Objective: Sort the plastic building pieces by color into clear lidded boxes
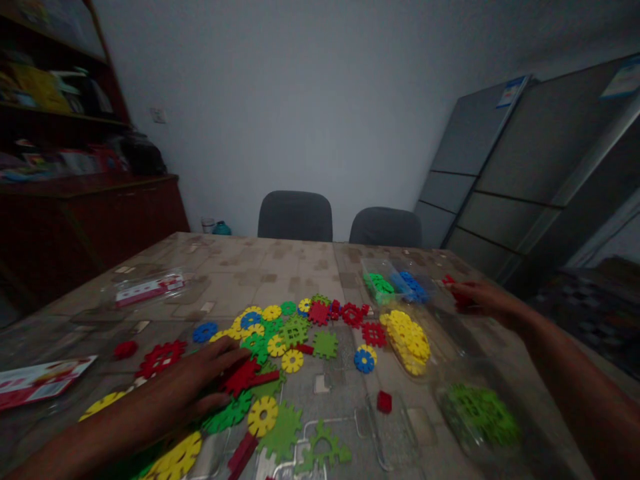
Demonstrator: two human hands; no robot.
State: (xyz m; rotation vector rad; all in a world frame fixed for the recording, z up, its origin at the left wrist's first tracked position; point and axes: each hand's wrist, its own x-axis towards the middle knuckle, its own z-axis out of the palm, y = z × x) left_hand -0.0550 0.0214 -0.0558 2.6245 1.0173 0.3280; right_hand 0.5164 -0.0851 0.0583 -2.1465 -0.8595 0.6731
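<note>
Many flat plastic gear-shaped pieces (295, 330) in red, yellow, green and blue lie spread over the table (280, 263). My left hand (193, 383) lies on the pile at the lower left, fingers stretched out over a red piece (243, 375). My right hand (477, 298) reaches to the far right of the table, its fingers closed on red pieces (457, 293). Beside it lie clear bags: one of green pieces (379, 285), one of blue pieces (413, 285), and one of yellow pieces (407, 340) nearer me.
A clear bag of green pieces (477, 413) lies at the near right. A small red block (384, 401) sits alone in front. Printed leaflets (145, 290) (37, 380) lie at the left. Two grey chairs (295, 215) stand behind the table, a dark shelf unit (75, 167) at left.
</note>
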